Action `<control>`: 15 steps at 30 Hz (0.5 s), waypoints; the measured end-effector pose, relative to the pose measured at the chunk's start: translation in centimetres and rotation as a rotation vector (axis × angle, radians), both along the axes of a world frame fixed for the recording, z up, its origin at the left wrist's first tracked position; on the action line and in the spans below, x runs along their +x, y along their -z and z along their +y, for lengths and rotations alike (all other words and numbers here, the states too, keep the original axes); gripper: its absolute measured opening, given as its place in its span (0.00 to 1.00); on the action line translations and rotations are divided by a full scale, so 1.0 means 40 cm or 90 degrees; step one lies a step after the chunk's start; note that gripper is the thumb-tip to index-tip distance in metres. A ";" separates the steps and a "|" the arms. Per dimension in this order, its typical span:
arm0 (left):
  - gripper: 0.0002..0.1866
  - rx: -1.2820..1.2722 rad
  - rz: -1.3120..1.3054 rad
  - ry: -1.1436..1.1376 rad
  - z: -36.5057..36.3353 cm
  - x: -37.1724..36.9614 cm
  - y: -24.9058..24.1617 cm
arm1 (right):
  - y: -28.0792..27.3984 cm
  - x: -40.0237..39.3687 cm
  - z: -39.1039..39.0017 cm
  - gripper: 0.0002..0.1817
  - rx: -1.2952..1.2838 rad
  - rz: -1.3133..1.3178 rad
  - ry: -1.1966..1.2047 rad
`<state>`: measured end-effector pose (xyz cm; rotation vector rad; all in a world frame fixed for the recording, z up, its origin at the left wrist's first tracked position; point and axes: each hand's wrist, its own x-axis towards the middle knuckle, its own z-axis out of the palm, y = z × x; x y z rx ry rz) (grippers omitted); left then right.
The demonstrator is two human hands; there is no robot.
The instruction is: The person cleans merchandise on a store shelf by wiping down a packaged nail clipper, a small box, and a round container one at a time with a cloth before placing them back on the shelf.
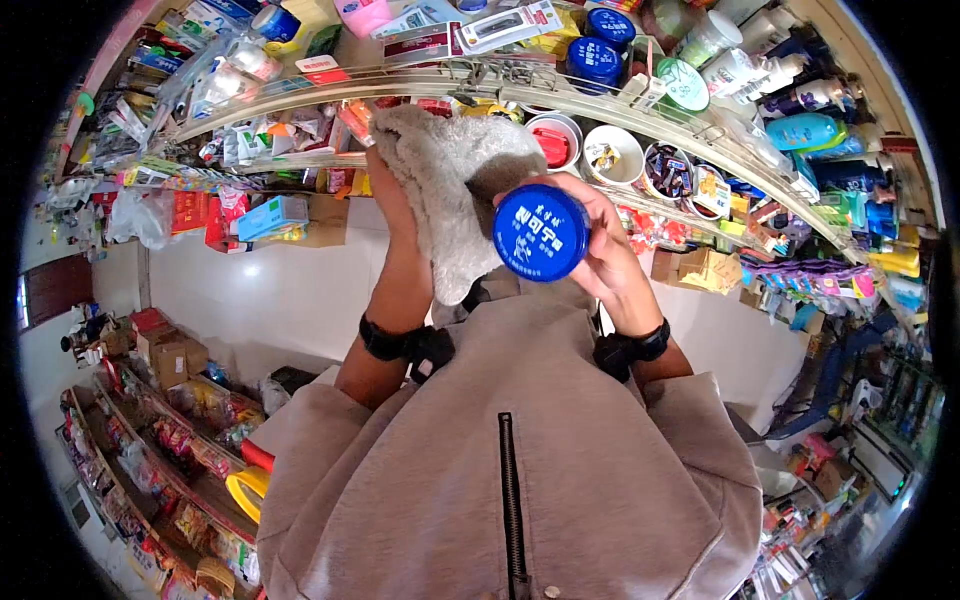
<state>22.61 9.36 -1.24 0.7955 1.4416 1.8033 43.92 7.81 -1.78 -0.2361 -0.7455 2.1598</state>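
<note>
A round jar with a blue lid [541, 232] and white lettering is held in my right hand [606, 245], the thumb and fingers wrapped round its side. A grey fluffy cloth [445, 180] hangs over my left hand [395, 200], which holds it up just left of the jar. The cloth hides most of my left fingers. Part of the cloth reaches behind the jar. Two similar blue-lidded jars [596, 62] stand on the shelf above.
A curved shelf edge [400, 82] crosses in front, crowded with boxes, bottles and packets. Below it are white tubs of small items [614, 156]. Lower shelves of packets [165, 440] stand at the left. A yellow handle-like object [245, 492] is near my left side.
</note>
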 end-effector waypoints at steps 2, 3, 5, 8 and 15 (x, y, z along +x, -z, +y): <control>0.23 0.016 -0.491 0.092 -0.030 0.018 -0.047 | -0.004 0.008 0.006 0.45 -0.024 0.009 0.024; 0.23 0.014 -0.493 0.090 -0.037 0.027 -0.044 | -0.012 0.005 0.011 0.45 0.114 -0.112 0.113; 0.24 0.064 -0.488 0.175 -0.052 0.051 -0.050 | -0.035 -0.031 0.001 0.44 0.324 -0.296 0.307; 0.25 -0.073 -0.313 0.166 -0.054 0.084 -0.112 | -0.081 -0.041 -0.020 0.41 0.514 -0.573 0.284; 0.25 -0.041 -0.320 0.075 -0.032 0.082 -0.120 | -0.035 -0.001 -0.009 0.37 0.174 -0.164 0.091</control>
